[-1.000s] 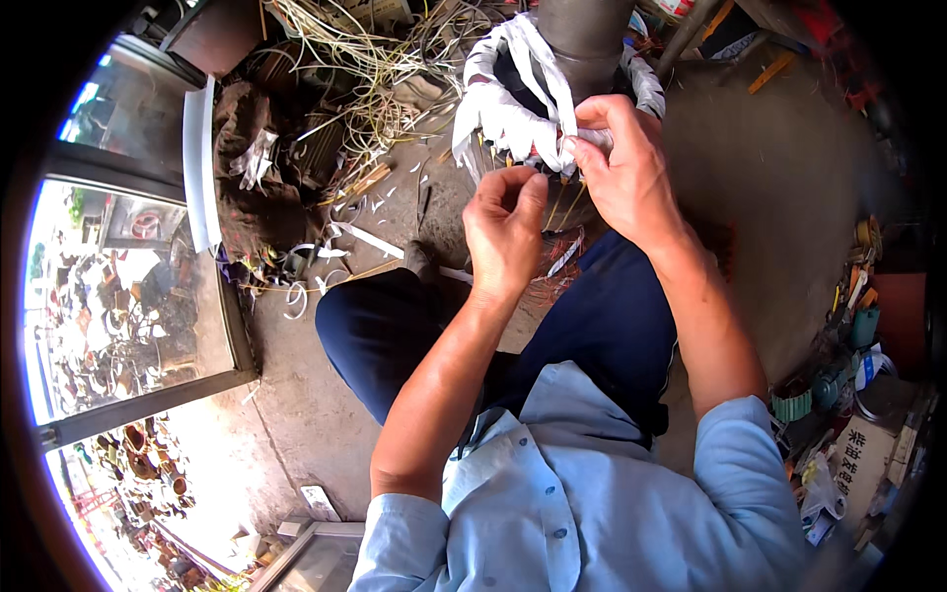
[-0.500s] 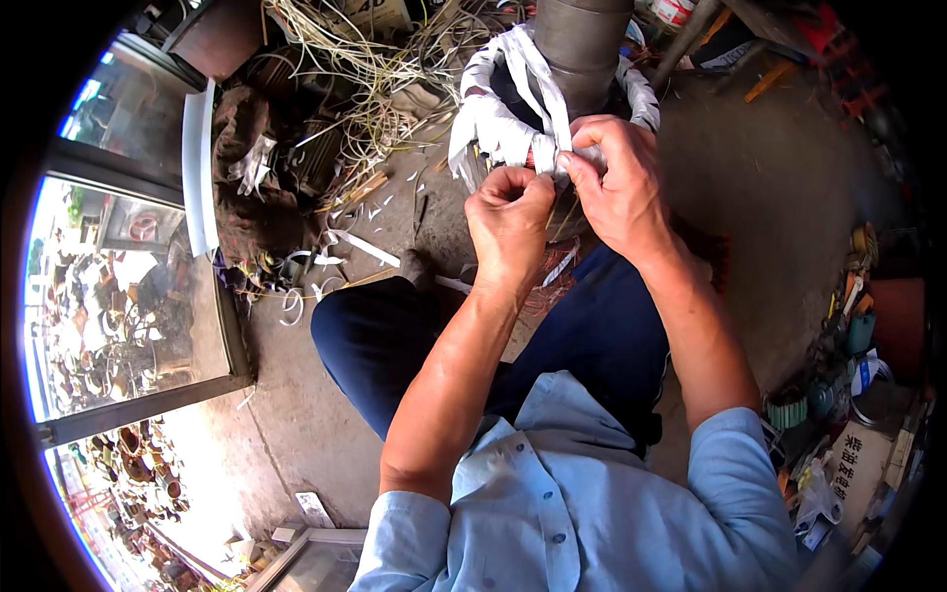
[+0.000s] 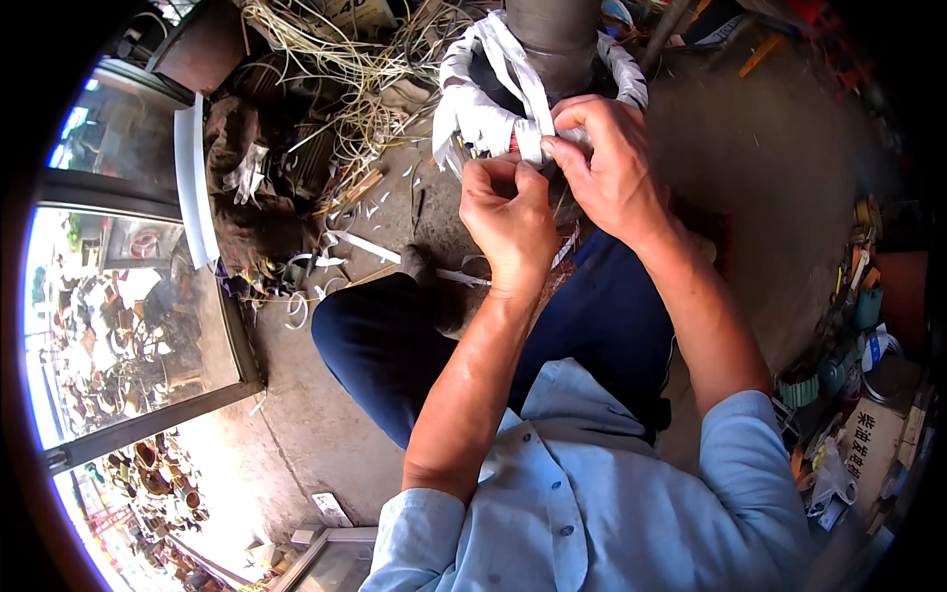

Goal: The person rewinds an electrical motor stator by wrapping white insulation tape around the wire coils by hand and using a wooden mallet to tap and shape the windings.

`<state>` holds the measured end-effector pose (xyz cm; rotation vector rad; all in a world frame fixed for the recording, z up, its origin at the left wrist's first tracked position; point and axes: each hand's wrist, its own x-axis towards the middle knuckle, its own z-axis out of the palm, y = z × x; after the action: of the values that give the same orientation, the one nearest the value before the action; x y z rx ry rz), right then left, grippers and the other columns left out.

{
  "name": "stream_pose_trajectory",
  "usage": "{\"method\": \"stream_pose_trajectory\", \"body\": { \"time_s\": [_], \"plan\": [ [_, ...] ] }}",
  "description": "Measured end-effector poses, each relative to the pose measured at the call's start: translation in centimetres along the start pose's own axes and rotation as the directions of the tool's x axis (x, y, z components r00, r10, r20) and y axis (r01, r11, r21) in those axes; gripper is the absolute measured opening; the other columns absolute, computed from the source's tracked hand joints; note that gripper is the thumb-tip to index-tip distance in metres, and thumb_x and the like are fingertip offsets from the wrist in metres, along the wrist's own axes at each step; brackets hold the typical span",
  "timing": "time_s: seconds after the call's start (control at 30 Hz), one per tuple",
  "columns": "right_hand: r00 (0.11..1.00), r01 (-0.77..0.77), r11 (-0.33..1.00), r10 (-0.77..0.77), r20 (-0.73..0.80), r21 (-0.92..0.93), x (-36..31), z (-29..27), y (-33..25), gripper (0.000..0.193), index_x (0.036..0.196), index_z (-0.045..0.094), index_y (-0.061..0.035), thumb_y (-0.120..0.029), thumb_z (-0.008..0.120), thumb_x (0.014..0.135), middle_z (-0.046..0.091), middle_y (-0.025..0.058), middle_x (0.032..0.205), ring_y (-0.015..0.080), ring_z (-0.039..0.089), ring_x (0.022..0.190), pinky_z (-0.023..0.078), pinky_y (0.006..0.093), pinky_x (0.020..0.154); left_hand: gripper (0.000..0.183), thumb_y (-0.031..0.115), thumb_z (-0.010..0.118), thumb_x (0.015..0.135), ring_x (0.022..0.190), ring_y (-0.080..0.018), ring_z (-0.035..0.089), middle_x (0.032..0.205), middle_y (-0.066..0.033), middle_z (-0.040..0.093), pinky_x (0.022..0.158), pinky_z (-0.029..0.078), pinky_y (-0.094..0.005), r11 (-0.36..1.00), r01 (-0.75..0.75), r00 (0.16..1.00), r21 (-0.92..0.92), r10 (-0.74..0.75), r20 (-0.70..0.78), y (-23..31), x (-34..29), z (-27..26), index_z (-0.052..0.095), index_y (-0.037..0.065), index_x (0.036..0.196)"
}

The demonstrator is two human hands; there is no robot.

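A ring-shaped bundle wrapped in white cloth tape (image 3: 481, 120) circles the foot of a dark grey metal cylinder (image 3: 554, 47). Some reddish wire (image 3: 514, 145) shows through the wrapping at its near side. From the top of the ring a loose length of white strip (image 3: 517, 65) runs down to my fingers. My right hand (image 3: 614, 168) pinches this strip between thumb and forefinger against the ring's near right side. Just below it, my left hand (image 3: 508, 219) is closed in a pinch at the ring's lower edge, apparently on the strip's lower part; the fingertips partly hide it.
Tangled pale cable strands (image 3: 335, 59) lie at the far left, beside a brown cloth heap (image 3: 232, 163). White tape scraps (image 3: 360, 244) litter the floor near my knee. A glass-paned door (image 3: 128, 296) stands left. Boxes and tools, including a carton (image 3: 868, 449), crowd the right side.
The whole view has shifted slightly, with the ring and cylinder a little farther left and up. My left hand has turned a little; both hands keep their pinch at the ring's near side.
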<state>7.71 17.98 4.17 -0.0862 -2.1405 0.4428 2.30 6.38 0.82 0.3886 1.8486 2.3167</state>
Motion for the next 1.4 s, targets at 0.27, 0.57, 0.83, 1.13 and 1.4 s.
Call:
{"method": "stream_pose_trajectory", "body": {
  "time_s": [0.27,0.57,0.83,1.13,1.4],
  "plan": [
    [1.000,0.010,1.000,-0.010,-0.004,0.009,0.2,-0.2,0.6,0.024,0.094,0.059,-0.0079,-0.008,0.078,0.079,0.066,0.0076,0.085,0.0322,0.065,0.081,0.046,0.0440,0.077,0.007,0.004,0.059,0.095,0.048,-0.0047,0.039,0.076,-0.0024,0.056,0.042,0.029,-0.0214,0.899,0.337,0.925,-0.279,-0.261,0.275,2.8,0.7,-0.9,0.053,0.003,0.098],
    [0.998,-0.049,0.999,0.049,0.030,-0.001,0.6,-0.4,-0.9,0.026,0.100,0.059,-0.0070,-0.006,0.076,0.080,0.067,0.0088,0.091,0.0315,0.065,0.089,0.044,0.0446,0.084,0.027,0.020,0.068,0.096,0.065,-0.0073,0.045,0.064,-0.0008,0.054,0.056,0.041,-0.0315,0.970,0.021,0.911,0.241,-0.118,0.395,2.6,2.0,-2.2,0.066,-0.004,0.084],
    [0.998,-0.043,0.999,0.044,0.054,-0.026,0.4,-0.6,-0.8,0.029,0.104,0.059,-0.0077,-0.004,0.075,0.081,0.067,0.0083,0.094,0.0298,0.065,0.091,0.043,0.0424,0.088,0.042,0.031,0.070,0.096,0.057,-0.0285,0.048,0.065,-0.0174,0.051,0.058,0.042,-0.0403,0.890,-0.053,0.915,0.452,-0.139,0.380,0.7,-4.7,-8.6,0.057,-0.003,0.075],
    [0.993,-0.104,0.993,0.107,0.048,-0.056,0.3,-0.3,-0.7,0.026,0.101,0.060,-0.0057,-0.006,0.076,0.081,0.070,0.0112,0.094,0.0320,0.066,0.091,0.045,0.0430,0.086,0.025,0.022,0.076,0.091,0.093,-0.0233,0.060,0.099,-0.0096,0.069,0.084,0.047,-0.0356,0.886,-0.133,0.826,0.445,-0.149,0.543,0.9,-10.6,-19.6,0.071,-0.002,0.086],
    [0.988,-0.123,0.992,0.126,0.090,-0.036,0.3,-0.3,-0.6,0.030,0.106,0.060,-0.0055,-0.004,0.076,0.081,0.070,0.0106,0.095,0.0308,0.068,0.092,0.046,0.0424,0.086,0.031,0.030,0.079,0.088,0.100,-0.0232,0.060,0.103,-0.0085,0.071,0.089,0.047,-0.0347,0.885,0.048,0.767,0.463,-0.329,0.550,3.3,-13.8,-24.8,0.075,0.000,0.092]
  ]
}}
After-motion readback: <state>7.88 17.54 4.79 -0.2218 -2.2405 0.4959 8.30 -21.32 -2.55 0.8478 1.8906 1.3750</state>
